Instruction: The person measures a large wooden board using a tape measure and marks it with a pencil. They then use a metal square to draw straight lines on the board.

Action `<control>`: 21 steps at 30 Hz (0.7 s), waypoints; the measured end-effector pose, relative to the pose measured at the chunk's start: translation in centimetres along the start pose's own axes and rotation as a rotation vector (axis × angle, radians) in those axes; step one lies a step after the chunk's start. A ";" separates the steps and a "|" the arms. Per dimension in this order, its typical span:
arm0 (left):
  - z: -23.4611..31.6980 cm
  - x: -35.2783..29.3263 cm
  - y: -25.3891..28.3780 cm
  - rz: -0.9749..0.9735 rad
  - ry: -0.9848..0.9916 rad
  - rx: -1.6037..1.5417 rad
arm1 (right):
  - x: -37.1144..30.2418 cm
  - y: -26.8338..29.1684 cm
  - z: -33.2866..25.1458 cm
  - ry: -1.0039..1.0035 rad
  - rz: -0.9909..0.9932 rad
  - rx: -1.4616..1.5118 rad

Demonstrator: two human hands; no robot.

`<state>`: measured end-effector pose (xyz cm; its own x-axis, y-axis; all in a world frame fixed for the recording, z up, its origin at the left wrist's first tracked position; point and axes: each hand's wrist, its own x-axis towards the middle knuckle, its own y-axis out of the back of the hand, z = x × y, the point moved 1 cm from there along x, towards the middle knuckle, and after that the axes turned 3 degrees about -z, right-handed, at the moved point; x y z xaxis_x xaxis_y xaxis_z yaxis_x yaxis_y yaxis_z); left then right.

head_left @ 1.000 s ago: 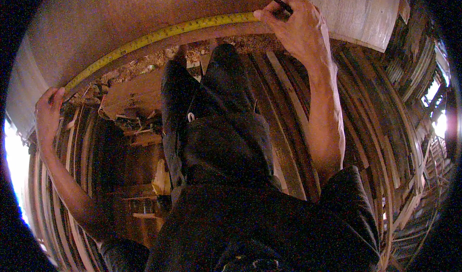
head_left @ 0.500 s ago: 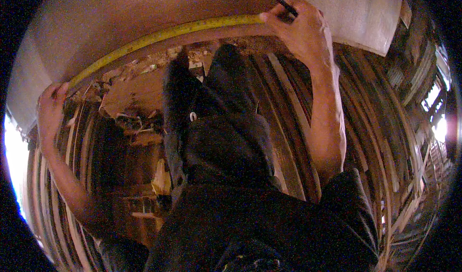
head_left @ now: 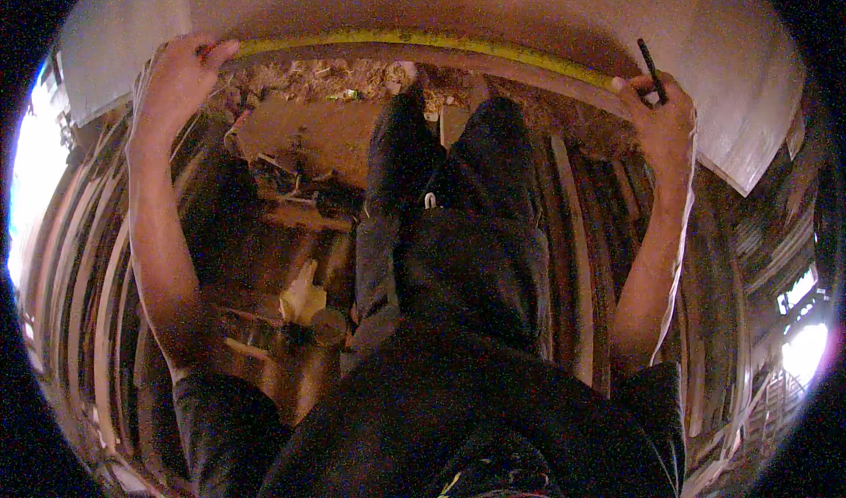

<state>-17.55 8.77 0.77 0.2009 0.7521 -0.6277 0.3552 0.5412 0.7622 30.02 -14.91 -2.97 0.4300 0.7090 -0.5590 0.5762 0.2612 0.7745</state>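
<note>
A yellow tape measure (head_left: pixel 405 37) is stretched along the near edge of a large pale board (head_left: pixel 493 4). My left hand (head_left: pixel 182 75) is closed on the tape's left end; a small orange-red bit shows between its fingers. At the other end, my right hand (head_left: pixel 663 115) pinches the tape against the board's edge. The same hand also grips a dark pencil-like stick (head_left: pixel 649 66), which points up and away from the fingers. How the left fingers wrap the tape end is partly hidden.
Below the board lie a brown flat piece (head_left: pixel 304 141) and loose debris (head_left: pixel 352 79). Long wooden strips (head_left: pixel 573 251) run on both sides of my legs (head_left: pixel 449 260). A yellowish object (head_left: pixel 302 295) rests at lower left. The board's corner (head_left: pixel 745 189) juts out at right.
The view has swung, so board, tape and both hands appear shifted to the right. My left hand sits higher in the picture, my right hand lower. Both keep hold of the tape.
</note>
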 end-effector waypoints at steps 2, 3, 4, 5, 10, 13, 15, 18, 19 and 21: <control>-0.6 0.6 -0.7 0.016 -0.029 -0.023 | 0.3 0.2 0.2 0.021 0.002 -0.051; -0.5 0.6 -0.8 0.015 -0.035 0.002 | 0.4 0.2 0.4 0.030 0.007 -0.079; -0.1 0.6 -0.6 0.015 -0.041 0.027 | 0.3 0.2 0.4 0.033 0.015 -0.075; 0.0 0.6 -0.5 0.015 -0.049 0.053 | 0.2 0.2 0.4 0.035 0.023 -0.072; -0.4 0.1 -0.9 -0.027 -0.035 0.084 | -0.7 0.1 0.6 0.073 0.036 -0.077; -0.3 0.2 -0.8 -0.044 -0.024 0.076 | -0.7 0.3 0.8 0.067 0.016 -0.070; -0.6 0.3 -1.2 0.003 -0.041 0.048 | -0.6 0.2 1.4 0.129 0.043 -0.096; -1.0 0.2 -1.8 0.075 -0.068 0.014 | -0.7 0.3 1.1 0.059 0.020 -0.141; -0.6 0.1 -1.6 0.050 -0.053 0.014 | -0.6 0.3 1.1 0.051 0.012 -0.138; -1.0 0.6 -1.8 0.045 -0.056 0.042 | -0.2 0.3 1.0 0.035 -0.007 -0.130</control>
<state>-18.93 8.62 -0.80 0.2681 0.7526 -0.6014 0.3828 0.4897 0.7834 30.81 -15.62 -2.93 0.4010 0.7285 -0.5553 0.4827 0.3472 0.8040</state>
